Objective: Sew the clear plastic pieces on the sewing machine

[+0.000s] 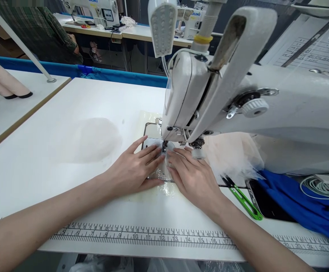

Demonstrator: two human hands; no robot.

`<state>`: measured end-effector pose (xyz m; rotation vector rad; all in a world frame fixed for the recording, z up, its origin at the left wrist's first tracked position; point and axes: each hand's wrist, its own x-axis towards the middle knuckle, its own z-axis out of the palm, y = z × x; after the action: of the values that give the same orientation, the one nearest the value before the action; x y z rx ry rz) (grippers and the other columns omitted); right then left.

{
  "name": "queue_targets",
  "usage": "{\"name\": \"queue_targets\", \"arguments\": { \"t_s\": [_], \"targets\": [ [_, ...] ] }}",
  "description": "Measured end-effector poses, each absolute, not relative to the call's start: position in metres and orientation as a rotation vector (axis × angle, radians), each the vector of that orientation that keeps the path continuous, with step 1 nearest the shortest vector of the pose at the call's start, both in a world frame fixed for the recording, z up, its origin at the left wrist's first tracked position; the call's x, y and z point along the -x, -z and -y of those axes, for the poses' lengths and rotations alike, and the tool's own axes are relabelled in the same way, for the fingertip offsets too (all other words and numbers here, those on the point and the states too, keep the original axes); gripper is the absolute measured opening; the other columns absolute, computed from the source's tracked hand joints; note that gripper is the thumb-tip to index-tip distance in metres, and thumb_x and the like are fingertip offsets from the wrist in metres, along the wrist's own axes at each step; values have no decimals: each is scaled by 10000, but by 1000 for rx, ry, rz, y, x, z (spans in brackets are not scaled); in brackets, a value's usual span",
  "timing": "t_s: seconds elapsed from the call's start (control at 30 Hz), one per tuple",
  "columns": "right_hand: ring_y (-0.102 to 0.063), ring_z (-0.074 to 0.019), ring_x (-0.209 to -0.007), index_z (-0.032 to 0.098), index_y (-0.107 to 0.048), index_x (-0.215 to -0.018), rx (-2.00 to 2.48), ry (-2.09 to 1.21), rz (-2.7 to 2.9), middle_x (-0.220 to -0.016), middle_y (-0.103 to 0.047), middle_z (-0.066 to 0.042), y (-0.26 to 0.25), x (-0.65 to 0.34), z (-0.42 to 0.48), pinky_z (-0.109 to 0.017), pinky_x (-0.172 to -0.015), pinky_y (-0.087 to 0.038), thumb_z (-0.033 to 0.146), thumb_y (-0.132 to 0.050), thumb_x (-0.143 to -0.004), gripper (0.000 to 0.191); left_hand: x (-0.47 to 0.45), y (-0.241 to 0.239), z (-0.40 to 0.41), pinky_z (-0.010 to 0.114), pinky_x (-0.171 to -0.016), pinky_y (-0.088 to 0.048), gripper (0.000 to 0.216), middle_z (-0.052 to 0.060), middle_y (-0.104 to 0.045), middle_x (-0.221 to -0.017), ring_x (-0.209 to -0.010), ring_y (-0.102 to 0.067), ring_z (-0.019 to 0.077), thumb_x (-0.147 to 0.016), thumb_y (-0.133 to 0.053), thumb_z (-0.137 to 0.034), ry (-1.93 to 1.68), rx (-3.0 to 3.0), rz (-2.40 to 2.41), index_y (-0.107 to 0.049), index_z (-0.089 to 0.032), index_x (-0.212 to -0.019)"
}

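My left hand (136, 168) lies flat with fingers stretched out, pressing a small clear, glittery piece of material (161, 176) on the needle plate (150, 132). My right hand (194, 175) lies flat beside it, fingers also extended toward the presser foot (164, 148). Both sets of fingertips nearly meet just before the needle of the white sewing machine (226, 98). The material is mostly hidden under my hands.
A sheer pale fabric piece (85, 139) lies left on the white table (68, 105). Bunched pale tulle (232, 155), green thread snips (243, 200), a dark phone (269, 207) and blue cloth (303, 204) sit at right. A printed ruler (141, 236) runs along the front edge. Another person (39, 30) sits behind.
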<state>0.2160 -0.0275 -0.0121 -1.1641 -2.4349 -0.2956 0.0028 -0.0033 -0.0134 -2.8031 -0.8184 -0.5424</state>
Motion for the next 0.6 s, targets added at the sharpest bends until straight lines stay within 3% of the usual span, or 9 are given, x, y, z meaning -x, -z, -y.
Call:
{"name": "queue_targets", "arguments": {
  "t_s": [0.1,0.17,0.23,0.3,0.37,0.47,0.6],
  "targets": [
    [-678,-201,-925,136,-651,-1007,1059,162,2444,-1078,-723,-95,11,-220,31,-396,-936,-512,150,-486,-941,179,0,15,6,511,-1114,-383,502,130,-666,-1217,-1156,-619,261,-937,-492,-512,625,2811,692,-607,-106,-1210],
    [-676,-218,-927,130,-647,-1006,993,65,2445,-1041,-725,-101,9,-224,34,-401,-898,-534,257,-544,-930,180,1,16,7,449,-1062,-459,326,110,-698,-1159,-1087,-657,227,-954,-520,-333,679,2773,608,-627,-97,-1153],
    [-670,-257,-952,106,-635,-1055,951,2,2446,-1038,-718,-125,7,-226,36,-429,-868,-551,445,-605,-882,382,1,16,8,396,-1008,-512,220,94,-722,-1100,-1028,-682,200,-946,-498,-161,722,2730,589,-641,-94,-1097],
    [-660,-285,-988,80,-609,-1140,976,-6,2455,-1098,-698,-157,6,-227,36,-452,-848,-561,520,-618,-850,527,0,15,8,369,-983,-534,204,77,-736,-1058,-992,-695,181,-937,-484,-113,768,2733,644,-655,-107,-1048],
    [-662,-270,-1005,85,-601,-1182,1027,51,2462,-1153,-682,-165,6,-226,36,-433,-836,-570,373,-591,-902,402,-2,14,9,362,-970,-546,190,68,-741,-1042,-972,-701,173,-936,-498,-141,811,2760,721,-663,-116,-1028],
    [-681,-217,-992,131,-677,-1054,976,182,2465,-1114,-717,-106,8,-225,35,-389,-867,-570,101,-528,-910,210,-3,14,11,395,-972,-548,248,97,-718,-1112,-1030,-686,209,-931,-522,-187,799,2772,757,-642,-87,-1124],
    [-689,-205,-1009,149,-723,-957,883,264,2475,-1023,-752,-63,9,-225,36,-400,-945,-553,59,-582,-870,188,-2,17,14,414,-1020,-516,305,111,-683,-1191,-1120,-646,232,-942,-506,-185,689,2777,747,-616,-81,-1207]
  ]
}}
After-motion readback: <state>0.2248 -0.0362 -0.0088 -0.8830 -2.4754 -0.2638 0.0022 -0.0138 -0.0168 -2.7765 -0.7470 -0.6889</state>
